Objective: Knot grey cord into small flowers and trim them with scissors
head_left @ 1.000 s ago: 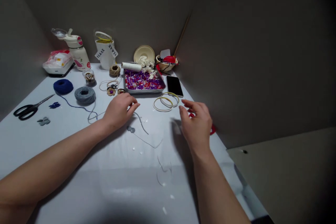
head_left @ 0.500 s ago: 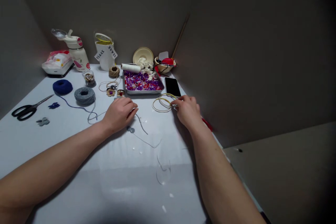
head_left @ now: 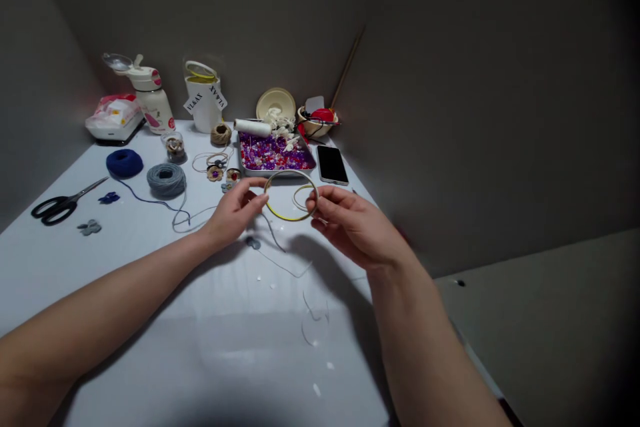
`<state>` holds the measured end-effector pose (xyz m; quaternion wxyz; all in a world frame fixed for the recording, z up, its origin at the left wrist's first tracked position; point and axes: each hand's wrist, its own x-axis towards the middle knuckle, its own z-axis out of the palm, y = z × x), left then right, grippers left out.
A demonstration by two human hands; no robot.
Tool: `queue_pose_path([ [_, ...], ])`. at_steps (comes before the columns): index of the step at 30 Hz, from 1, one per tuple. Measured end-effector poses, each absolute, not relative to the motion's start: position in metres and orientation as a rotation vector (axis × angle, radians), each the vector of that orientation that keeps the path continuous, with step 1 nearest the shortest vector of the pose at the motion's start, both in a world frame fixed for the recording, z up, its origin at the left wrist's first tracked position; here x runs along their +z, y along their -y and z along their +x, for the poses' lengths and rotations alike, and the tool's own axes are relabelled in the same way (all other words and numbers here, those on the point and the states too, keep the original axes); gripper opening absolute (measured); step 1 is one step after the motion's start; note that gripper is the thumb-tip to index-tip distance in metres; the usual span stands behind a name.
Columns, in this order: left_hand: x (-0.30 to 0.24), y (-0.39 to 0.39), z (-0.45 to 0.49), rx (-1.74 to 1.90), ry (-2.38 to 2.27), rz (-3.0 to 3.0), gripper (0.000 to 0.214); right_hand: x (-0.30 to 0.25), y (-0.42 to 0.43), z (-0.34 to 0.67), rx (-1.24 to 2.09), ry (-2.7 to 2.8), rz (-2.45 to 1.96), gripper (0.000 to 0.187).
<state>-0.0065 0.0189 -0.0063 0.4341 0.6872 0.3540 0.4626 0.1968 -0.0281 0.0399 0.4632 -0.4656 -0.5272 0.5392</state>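
Head view shows one bare hoop (head_left: 286, 218) raised above the table (head_left: 200, 360), pinched by the right hand (head_left: 356, 227), the left hand (head_left: 234, 210) at its rim, grip unclear, another hoop (head_left: 294, 197) lying unlifted

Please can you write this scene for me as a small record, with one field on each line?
Right hand: holds thin hoop at its right edge
Left hand: at the hoop's left edge; whether it grips is unclear
Seen through the hoop: second hoop, partly hidden
Beyond the hands: bead tray, with phone to its right
Far left: blue yarn, gray yarn, scissors
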Motion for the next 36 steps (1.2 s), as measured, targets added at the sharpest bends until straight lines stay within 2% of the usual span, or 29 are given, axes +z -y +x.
queue_pose_path([
  [5,-0.006,-0.022,-0.007,0.893,-0.675,1.117,0.025,0.019,0.017,0.185,1.512,1.007,-1.042,0.018],
  [9,-0.007,-0.023,-0.008,0.863,-0.649,0.979,0.009,0.002,0.013,0.189,1.551,0.936,-1.026,0.014],
  [14,-0.005,-0.023,-0.008,0.874,-0.648,0.917,0.004,-0.009,0.012,0.187,1.567,0.914,-1.074,0.017],
  [16,-0.004,-0.022,-0.007,0.904,-0.667,0.994,0.005,-0.012,0.012,0.184,1.429,0.93,-1.2,0.019],
  [19,-0.005,-0.017,-0.004,0.989,-0.776,1.286,0.009,-0.012,0.014,0.178,0.959,1.076,-1.36,0.019],
  [21,-0.007,-0.014,-0.003,1.064,-0.881,1.617,0.008,-0.009,0.018,0.173,0.757,1.213,-1.351,0.016],
  [26,-0.011,-0.009,-0.003,1.198,-0.904,2.266,0.01,-0.002,0.03,0.162,0.614,1.502,-1.299,0.012],
  [34,-0.013,-0.01,-0.001,1.248,-0.752,2.597,0.013,-0.006,0.028,0.155,0.551,1.532,-1.212,0.011],
  [36,-0.014,-0.009,0.0,1.255,-0.73,2.647,0.016,-0.005,0.028,0.155,0.512,1.552,-1.184,0.006],
])
